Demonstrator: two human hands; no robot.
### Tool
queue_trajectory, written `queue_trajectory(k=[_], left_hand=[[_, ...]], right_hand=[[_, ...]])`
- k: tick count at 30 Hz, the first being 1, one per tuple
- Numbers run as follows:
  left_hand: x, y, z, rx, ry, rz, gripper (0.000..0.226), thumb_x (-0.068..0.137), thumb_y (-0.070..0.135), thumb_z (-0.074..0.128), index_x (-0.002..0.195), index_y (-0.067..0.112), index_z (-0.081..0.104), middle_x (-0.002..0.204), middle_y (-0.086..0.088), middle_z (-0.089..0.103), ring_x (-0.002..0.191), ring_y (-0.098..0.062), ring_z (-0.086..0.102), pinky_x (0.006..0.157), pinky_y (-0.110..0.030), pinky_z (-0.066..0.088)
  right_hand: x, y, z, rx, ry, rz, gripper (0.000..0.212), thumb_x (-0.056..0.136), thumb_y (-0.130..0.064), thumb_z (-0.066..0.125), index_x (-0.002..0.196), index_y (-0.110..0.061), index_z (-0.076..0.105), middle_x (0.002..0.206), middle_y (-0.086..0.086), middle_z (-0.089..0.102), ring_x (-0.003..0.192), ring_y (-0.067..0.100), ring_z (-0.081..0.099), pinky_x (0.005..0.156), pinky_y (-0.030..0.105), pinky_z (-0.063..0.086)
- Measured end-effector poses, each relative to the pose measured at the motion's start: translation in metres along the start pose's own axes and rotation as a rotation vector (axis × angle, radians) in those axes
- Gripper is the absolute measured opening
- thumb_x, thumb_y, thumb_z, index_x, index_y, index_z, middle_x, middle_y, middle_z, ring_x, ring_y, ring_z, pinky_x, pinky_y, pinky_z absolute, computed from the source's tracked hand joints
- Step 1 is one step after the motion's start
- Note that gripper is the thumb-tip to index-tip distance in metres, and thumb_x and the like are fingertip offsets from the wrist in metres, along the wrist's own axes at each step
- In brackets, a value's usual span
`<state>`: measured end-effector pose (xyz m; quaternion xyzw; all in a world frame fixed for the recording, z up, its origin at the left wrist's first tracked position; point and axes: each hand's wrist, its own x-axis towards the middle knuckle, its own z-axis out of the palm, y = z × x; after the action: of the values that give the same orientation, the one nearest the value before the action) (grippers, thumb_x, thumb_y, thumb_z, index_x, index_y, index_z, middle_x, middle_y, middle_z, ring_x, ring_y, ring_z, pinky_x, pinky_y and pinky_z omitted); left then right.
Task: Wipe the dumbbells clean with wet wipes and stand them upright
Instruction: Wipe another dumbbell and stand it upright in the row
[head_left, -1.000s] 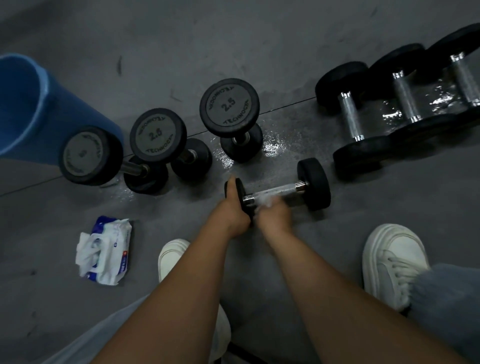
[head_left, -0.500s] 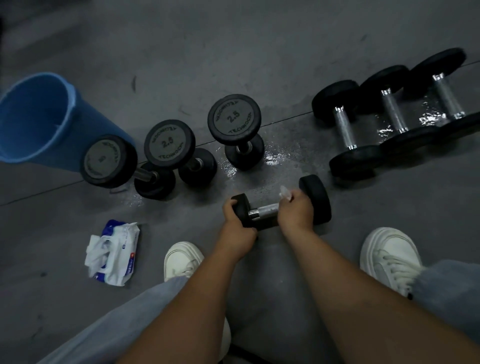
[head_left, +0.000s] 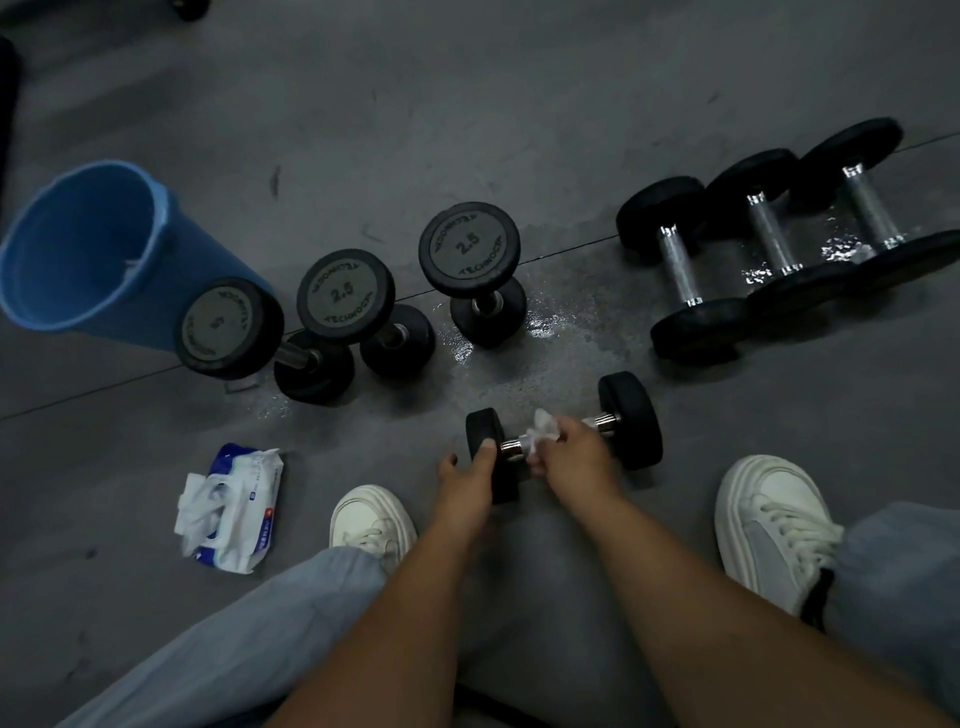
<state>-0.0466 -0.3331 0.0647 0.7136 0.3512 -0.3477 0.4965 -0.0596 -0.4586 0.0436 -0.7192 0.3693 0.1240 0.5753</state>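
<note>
Two of the black round-headed dumbbells standing upright carry raised writing on their grey top faces. The rightmost upright dumbbell (head_left: 470, 247) and the middle upright dumbbell (head_left: 345, 296) each read "2.5" in the centre. A brand word starting "TECHNO" curves along the rim, its last letters too small to make out. The leftmost upright dumbbell (head_left: 228, 327) has the same kind of face, but its number is too blurred to read. The three stand in a row on the dark grey floor (head_left: 467, 104), beside a blue plastic bucket (head_left: 208, 260). A white and blue pack of wet wipes (head_left: 234, 506) lies on the floor to the left; its print is too small to read.

The small black dumbbell with a chrome handle (head_left: 631, 421) lies on its side on the floor, ahead of and between the white left shoe (head_left: 371, 519) and the white right shoe (head_left: 769, 525), near a wet shiny patch (head_left: 545, 327). Its rubber heads look matt and dark, and the handle gleams at both ends. The left hand (head_left: 465, 480) grips the left head, fingers curled over its rim. The right hand (head_left: 574, 454) has its fingers clenched round a crumpled white wet wipe (head_left: 540, 428) and the middle of the handle. Three more black dumbbells with chrome handles (head_left: 774, 239) lie side by side on wet floor to the right, well apart from the hands.
</note>
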Motion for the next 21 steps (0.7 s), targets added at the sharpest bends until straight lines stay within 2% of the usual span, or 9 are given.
queue_trajectory(k=[3, 7, 9, 11, 13, 16, 17, 19, 21], left_hand=[[0.011, -0.013, -0.002, 0.014, 0.013, -0.001, 0.117, 0.048, 0.088, 0.052, 0.147, 0.030, 0.031, 0.143, -0.004, 0.051, 0.124, -0.028, 0.055, 0.105, -0.050, 0.045], [0.020, -0.019, -0.002, -0.002, 0.038, -0.022, 0.119, 0.042, 0.098, 0.047, 0.135, 0.024, 0.048, 0.131, -0.006, 0.061, 0.113, -0.028, 0.062, 0.100, -0.050, 0.049], [0.017, -0.013, -0.002, -0.021, 0.028, -0.036, 0.101, 0.045, 0.092, 0.046, 0.120, 0.025, 0.056, 0.119, -0.005, 0.065, 0.104, -0.028, 0.066, 0.095, -0.050, 0.053], [0.018, -0.009, -0.004, -0.049, 0.002, -0.050, 0.089, 0.054, 0.090, 0.048, 0.114, 0.026, 0.059, 0.115, -0.003, 0.067, 0.100, -0.027, 0.067, 0.090, -0.049, 0.056], [0.020, -0.010, -0.005, -0.080, -0.027, -0.074, 0.093, 0.053, 0.093, 0.050, 0.118, 0.027, 0.060, 0.115, -0.003, 0.068, 0.100, -0.026, 0.068, 0.088, -0.046, 0.057], [0.024, -0.013, -0.001, -0.149, -0.029, -0.094, 0.104, 0.044, 0.094, 0.052, 0.121, 0.024, 0.062, 0.114, -0.006, 0.070, 0.099, -0.026, 0.070, 0.082, -0.041, 0.059], [0.024, -0.013, 0.000, -0.165, -0.023, -0.094, 0.104, 0.045, 0.093, 0.052, 0.122, 0.024, 0.061, 0.115, -0.005, 0.070, 0.099, -0.025, 0.070, 0.080, -0.039, 0.059], [0.024, -0.013, 0.001, -0.194, -0.015, -0.088, 0.095, 0.054, 0.090, 0.055, 0.122, 0.024, 0.061, 0.116, -0.004, 0.069, 0.100, -0.024, 0.069, 0.078, -0.038, 0.059], [0.024, -0.013, 0.001, -0.210, -0.019, -0.080, 0.085, 0.061, 0.085, 0.057, 0.119, 0.023, 0.063, 0.114, -0.004, 0.071, 0.099, -0.024, 0.070, 0.079, -0.040, 0.060]], right_hand=[[0.009, 0.007, -0.003, 0.169, 0.204, 0.081, 0.003, 0.090, -0.016, 0.061, 0.091, -0.015, 0.062, 0.084, 0.006, 0.068, 0.078, 0.023, 0.069, 0.076, 0.042, 0.059], [0.004, 0.008, 0.003, 0.106, 0.028, 0.136, 0.019, 0.093, -0.020, 0.059, 0.077, -0.011, 0.056, 0.075, 0.011, 0.067, 0.064, 0.021, 0.066, 0.066, 0.038, 0.059], [0.002, 0.002, 0.004, 0.186, 0.112, 0.076, 0.020, 0.093, -0.018, 0.060, 0.075, -0.013, 0.054, 0.071, 0.006, 0.065, 0.062, 0.015, 0.065, 0.063, 0.033, 0.058], [0.005, 0.000, 0.006, 0.158, 0.244, 0.084, 0.009, 0.091, -0.017, 0.060, 0.083, -0.017, 0.057, 0.078, 0.004, 0.067, 0.073, 0.019, 0.066, 0.071, 0.030, 0.054], [0.001, -0.002, 0.010, 0.014, 0.165, 0.095, 0.010, 0.093, -0.019, 0.054, 0.087, -0.015, 0.059, 0.080, 0.004, 0.065, 0.074, 0.021, 0.061, 0.069, 0.024, 0.045], [-0.004, -0.005, 0.012, -0.046, 0.008, 0.028, 0.018, 0.096, -0.019, 0.053, 0.080, -0.014, 0.061, 0.070, 0.005, 0.062, 0.058, 0.015, 0.059, 0.057, 0.027, 0.051], [-0.001, -0.002, 0.012, -0.013, 0.046, 0.024, 0.016, 0.095, -0.018, 0.055, 0.081, -0.013, 0.063, 0.069, 0.005, 0.063, 0.056, 0.013, 0.061, 0.056, 0.028, 0.055], [0.008, 0.005, 0.007, -0.008, 0.194, 0.034, 0.013, 0.092, -0.025, 0.057, 0.086, -0.015, 0.064, 0.075, 0.007, 0.067, 0.066, 0.018, 0.067, 0.066, 0.037, 0.059], [0.011, 0.006, 0.003, -0.068, 0.148, 0.049, 0.017, 0.092, -0.028, 0.055, 0.087, -0.015, 0.065, 0.077, 0.009, 0.068, 0.072, 0.025, 0.066, 0.070, 0.039, 0.057]])
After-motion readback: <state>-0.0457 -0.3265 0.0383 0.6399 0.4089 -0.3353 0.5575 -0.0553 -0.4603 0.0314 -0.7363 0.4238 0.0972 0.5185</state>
